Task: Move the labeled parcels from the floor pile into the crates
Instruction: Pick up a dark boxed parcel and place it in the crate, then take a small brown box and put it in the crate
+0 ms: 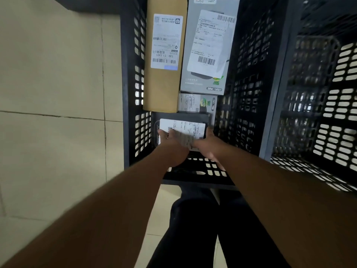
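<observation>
Both my hands reach down into a black slotted crate (133,89). My left hand (172,146) and my right hand (207,146) grip a dark flat parcel (185,116) with a white shipping label, low at the crate's near end. Beyond it lie a tan cardboard parcel (164,82) with a label, a grey boxed parcel (208,45) with a label, and a small grey box (197,103) partly under them.
A second black slotted crate (328,105) stands to the right, touching the first; nothing shows inside it. Beige floor tiles (54,93) spread to the left. My dark trouser legs (202,229) show below the crate's near wall.
</observation>
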Demonstrator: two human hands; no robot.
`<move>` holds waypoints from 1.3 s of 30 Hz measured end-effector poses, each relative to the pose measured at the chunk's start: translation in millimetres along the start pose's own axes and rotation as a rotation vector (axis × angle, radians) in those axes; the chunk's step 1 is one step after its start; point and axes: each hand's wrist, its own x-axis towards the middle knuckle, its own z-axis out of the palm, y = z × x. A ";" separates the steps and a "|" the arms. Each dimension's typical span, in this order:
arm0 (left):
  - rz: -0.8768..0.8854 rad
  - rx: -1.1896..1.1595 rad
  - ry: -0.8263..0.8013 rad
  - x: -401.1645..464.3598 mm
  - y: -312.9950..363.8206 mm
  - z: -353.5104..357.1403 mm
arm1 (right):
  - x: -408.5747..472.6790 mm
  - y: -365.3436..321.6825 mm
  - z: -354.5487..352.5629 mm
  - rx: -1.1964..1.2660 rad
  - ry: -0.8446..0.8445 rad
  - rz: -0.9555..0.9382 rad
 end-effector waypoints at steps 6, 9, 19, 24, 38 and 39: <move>-0.093 -0.287 0.134 -16.9 -3.2 -16.7 | -29.8 -3.5 -7.0 -0.126 0.051 0.001; -0.100 -0.427 0.126 -51.7 8.9 -13.9 | -57.9 4.1 -14.8 -0.096 0.099 -0.035; 0.103 -0.629 0.276 -172.6 28.5 -5.2 | -149.8 22.2 -68.0 0.070 0.235 -0.139; 0.143 -0.659 0.292 -214.4 41.6 19.3 | -194.0 36.9 -85.1 0.157 0.183 -0.232; 0.126 -0.657 0.188 -282.2 96.4 104.7 | -261.2 156.3 -158.4 0.198 0.343 -0.189; 0.135 -0.658 0.182 -285.8 106.7 105.7 | -264.0 165.7 -168.0 0.194 0.348 -0.215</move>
